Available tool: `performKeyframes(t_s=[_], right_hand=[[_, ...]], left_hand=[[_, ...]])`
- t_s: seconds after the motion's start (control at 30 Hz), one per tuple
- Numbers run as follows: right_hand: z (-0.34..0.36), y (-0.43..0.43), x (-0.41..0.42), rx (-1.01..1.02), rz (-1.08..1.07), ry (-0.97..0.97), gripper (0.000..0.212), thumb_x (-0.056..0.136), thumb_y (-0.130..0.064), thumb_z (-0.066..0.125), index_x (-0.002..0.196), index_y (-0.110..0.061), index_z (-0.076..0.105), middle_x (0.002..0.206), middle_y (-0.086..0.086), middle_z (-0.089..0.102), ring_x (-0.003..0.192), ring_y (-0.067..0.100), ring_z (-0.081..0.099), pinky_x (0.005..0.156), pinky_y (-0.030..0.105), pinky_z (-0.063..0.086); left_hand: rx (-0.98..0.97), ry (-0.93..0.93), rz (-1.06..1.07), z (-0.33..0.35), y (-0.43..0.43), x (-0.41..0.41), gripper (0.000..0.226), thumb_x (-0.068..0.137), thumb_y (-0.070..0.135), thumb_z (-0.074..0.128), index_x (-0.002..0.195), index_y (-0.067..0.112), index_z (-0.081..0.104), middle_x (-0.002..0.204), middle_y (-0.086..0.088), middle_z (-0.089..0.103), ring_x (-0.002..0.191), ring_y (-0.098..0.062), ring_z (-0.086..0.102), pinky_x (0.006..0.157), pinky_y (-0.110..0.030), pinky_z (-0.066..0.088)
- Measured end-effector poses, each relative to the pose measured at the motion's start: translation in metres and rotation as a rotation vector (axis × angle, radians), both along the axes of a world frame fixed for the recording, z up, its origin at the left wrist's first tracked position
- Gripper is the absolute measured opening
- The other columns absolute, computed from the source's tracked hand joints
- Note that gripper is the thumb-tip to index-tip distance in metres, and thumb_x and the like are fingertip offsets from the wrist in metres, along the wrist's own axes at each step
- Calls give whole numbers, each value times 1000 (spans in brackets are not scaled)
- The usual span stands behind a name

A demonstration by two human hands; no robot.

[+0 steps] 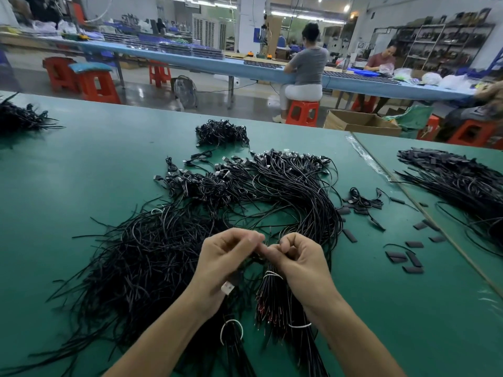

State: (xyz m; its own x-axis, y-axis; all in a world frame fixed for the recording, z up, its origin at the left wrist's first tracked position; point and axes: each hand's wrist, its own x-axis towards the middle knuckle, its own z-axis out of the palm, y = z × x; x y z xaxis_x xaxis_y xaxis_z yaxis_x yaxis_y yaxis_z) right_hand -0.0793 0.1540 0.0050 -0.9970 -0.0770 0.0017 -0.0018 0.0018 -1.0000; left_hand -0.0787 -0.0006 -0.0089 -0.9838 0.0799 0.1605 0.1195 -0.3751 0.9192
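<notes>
A big tangle of thin black cables (245, 191) with USB plugs lies spread over the green table (81, 172). Both hands meet above its near part. My left hand (226, 257) has its fingers curled and pinches a black cable, with a small white connector (227, 287) showing below the palm. My right hand (296, 259) is curled too, fingertips pinching the same cable close to the left hand's fingertips. Under the right wrist lies a bundle of black wires (275, 297) with bare reddish ends, tied with white bands. What is between the fingertips is mostly hidden.
Short black sleeve pieces (408, 257) are scattered at the right. Another cable pile (462, 180) lies on the adjoining table, a small coil heap (221, 131) at the back, more cables (19, 118) far left. People sit at a blue bench behind, with red stools and a cardboard box (359, 122).
</notes>
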Motion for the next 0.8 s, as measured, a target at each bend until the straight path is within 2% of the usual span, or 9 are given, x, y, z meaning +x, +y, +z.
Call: performKeyframes(t_s=[0.1,0.17,0.27,0.37,0.47,0.57,0.6,0.7,0.8], right_hand=[[1,5,-3,-39,-84,-26,34,89,6,66,71,-15,46,75,11,55,66,13,51,63,22,47],[3,5,-4,-54,-100,-13,35,89,6,66,72,-15,45,76,12,52,59,9,47,59,19,44],[4,0,-3,-103,-53,9,34,89,8,64,73,-14,44,69,5,57,50,2,48,55,14,45],[4,-2,1,-98,-18,27,33,89,9,64,74,-12,44,65,0,60,51,2,52,57,14,46],[3,-1,4,-116,14,11,30,89,9,63,75,-11,45,64,-4,62,55,1,55,57,14,47],[3,1,5,-110,9,-4,30,89,8,64,74,-11,47,64,-4,61,53,-1,53,57,13,47],[2,0,5,-96,12,-4,29,89,8,65,74,-11,48,66,-2,60,53,-1,52,57,12,46],[-2,-3,6,-81,33,-16,29,89,3,67,72,-12,49,66,-1,56,55,0,51,57,11,45],[-7,-5,5,-132,50,-48,29,87,-2,71,71,-13,49,59,-6,54,52,-1,51,54,12,45]], left_hand=[[-337,79,111,-8,0,-1,35,64,33,89,92,29,69,75,14,62,67,-7,51,62,-18,45],[-513,53,153,-11,3,-1,39,63,30,92,88,28,61,67,14,52,61,-6,45,58,-21,42],[-612,-13,175,-16,7,0,39,70,39,89,83,18,58,62,7,59,54,-8,50,54,-27,44],[-520,-118,112,-15,7,2,43,74,39,85,83,9,56,60,-4,67,48,-15,62,45,-25,46],[-240,-231,19,-12,7,3,36,74,22,82,90,1,57,73,-16,71,64,-27,71,55,-30,56],[2,-365,32,-8,6,-3,2,91,3,64,92,3,66,89,-21,73,78,-30,72,66,-35,60],[42,-398,41,-7,5,-4,13,94,4,56,89,6,69,89,-19,73,77,-28,71,67,-34,60],[-72,-308,51,-3,1,-9,25,81,33,78,91,12,72,85,-7,74,75,-19,70,67,-27,57],[-259,-196,51,-2,-5,-11,62,51,31,95,103,11,69,91,-10,76,85,-23,74,79,-28,58]])
